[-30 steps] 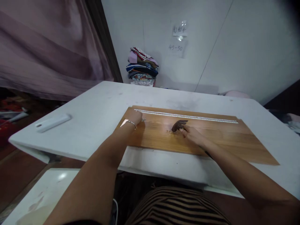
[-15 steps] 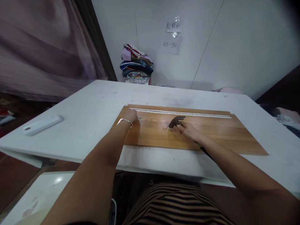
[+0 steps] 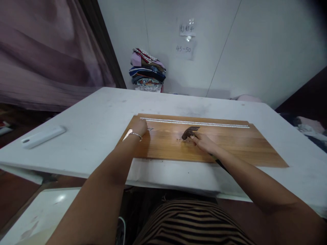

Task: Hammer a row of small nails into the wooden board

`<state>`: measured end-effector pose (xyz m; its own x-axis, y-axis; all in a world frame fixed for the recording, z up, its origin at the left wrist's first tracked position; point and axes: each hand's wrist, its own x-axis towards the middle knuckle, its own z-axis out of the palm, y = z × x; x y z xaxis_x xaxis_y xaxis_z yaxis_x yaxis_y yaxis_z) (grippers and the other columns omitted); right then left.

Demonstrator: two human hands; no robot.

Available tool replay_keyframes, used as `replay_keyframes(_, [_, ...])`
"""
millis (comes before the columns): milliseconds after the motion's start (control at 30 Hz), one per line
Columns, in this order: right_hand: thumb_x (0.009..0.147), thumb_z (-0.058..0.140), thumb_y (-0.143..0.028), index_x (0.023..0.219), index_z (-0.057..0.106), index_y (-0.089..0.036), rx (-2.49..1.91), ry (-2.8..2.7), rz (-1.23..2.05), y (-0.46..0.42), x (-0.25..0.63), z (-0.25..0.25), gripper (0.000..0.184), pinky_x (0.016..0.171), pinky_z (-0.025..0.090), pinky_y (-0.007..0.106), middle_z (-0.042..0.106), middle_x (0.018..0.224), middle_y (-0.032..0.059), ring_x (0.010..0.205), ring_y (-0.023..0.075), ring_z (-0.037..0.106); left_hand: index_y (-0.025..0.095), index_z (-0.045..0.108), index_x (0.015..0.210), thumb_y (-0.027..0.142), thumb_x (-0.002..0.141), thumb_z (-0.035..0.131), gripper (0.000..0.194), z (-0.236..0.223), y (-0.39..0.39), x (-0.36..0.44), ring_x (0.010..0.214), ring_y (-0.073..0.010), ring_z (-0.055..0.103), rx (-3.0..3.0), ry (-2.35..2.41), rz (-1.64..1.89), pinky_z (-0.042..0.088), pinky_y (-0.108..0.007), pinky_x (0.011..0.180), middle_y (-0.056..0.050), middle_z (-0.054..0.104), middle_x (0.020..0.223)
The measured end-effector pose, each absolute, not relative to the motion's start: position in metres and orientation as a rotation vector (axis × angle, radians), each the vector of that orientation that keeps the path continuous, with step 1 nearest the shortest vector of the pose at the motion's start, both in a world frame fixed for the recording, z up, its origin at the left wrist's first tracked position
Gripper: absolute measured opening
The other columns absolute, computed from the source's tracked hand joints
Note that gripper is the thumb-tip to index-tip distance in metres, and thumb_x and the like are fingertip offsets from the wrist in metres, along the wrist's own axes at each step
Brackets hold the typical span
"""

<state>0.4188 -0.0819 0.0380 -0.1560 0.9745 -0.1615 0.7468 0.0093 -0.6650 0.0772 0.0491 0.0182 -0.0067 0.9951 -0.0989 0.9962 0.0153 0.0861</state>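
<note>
My right hand (image 3: 203, 141) grips a claw hammer (image 3: 190, 132) near its dark head. The head rests low over a wooden board (image 3: 230, 146), beside a few small things that look like nails (image 3: 178, 140). At the board's left end, my left hand (image 3: 140, 126), with a bracelet on the wrist, is closed with its fingertips hidden from view. Thin shiny metal pieces (image 3: 150, 129), perhaps nails, show just right of its fingers; whether it holds them is unclear. A pale, shiny flat piece (image 3: 127, 134) lies under that wrist. Along the board's far side runs a white tape measure (image 3: 194, 123).
The board lies on a white table (image 3: 89, 112). A white plastic handle-like object (image 3: 43, 136) is on the table's left. Folded cloths (image 3: 148, 69) are stacked by the wall at the back. A white stool-like surface (image 3: 51, 204) stands below left.
The view has shifted slightly, so everything sits a little further left. My left hand has barely moved at the board's end; the hammer stays in about the same place.
</note>
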Motion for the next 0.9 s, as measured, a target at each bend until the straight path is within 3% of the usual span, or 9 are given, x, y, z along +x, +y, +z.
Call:
replay_keyframes(300, [0.103,0.049,-0.034,0.105,0.07,-0.017,-1.81,-2.015,0.874,-0.08,0.419,0.032,0.027,0.079,0.05,0.032,0.076,0.087,0.01,0.079,0.0226,0.066,0.017,0.079,0.112,0.02,0.094,0.056,0.029,0.019,0.024,0.1,0.112,-0.0288,0.073,2.186,2.022,0.03,0.055,-0.033,0.092,-0.016,0.08,0.12])
replay_keyframes(567, [0.106,0.048,-0.035,0.109,0.07,-0.016,-1.858,-2.012,0.852,-0.08,0.418,0.036,0.03,0.078,0.05,0.031,0.077,0.09,0.0116,0.079,0.0227,0.068,0.018,0.076,0.125,0.019,0.1,0.049,0.037,-0.01,0.009,0.11,0.121,-0.0267,0.07,2.293,1.885,0.228,0.053,-0.034,0.101,-0.014,0.075,0.134])
replay_keyframes(767, [0.105,0.048,-0.034,0.106,0.07,-0.016,-1.798,-2.034,0.845,-0.079,0.416,0.032,0.029,0.077,0.05,0.03,0.075,0.085,0.009,0.077,0.0213,0.065,0.017,0.078,0.096,0.022,0.102,0.053,0.027,-0.002,-0.027,0.134,0.111,-0.0274,0.07,2.468,1.688,0.274,0.051,-0.037,0.1,-0.014,0.077,0.109])
replay_keyframes(900, [0.105,0.048,-0.033,0.111,0.071,-0.015,-1.822,-2.022,0.851,-0.079,0.417,0.034,0.03,0.079,0.05,0.031,0.074,0.086,0.009,0.078,0.0214,0.066,0.018,0.075,0.093,0.017,0.101,0.05,0.025,-0.009,-0.046,0.15,0.107,-0.0273,0.067,2.512,1.55,0.358,0.051,-0.04,0.098,-0.013,0.076,0.108])
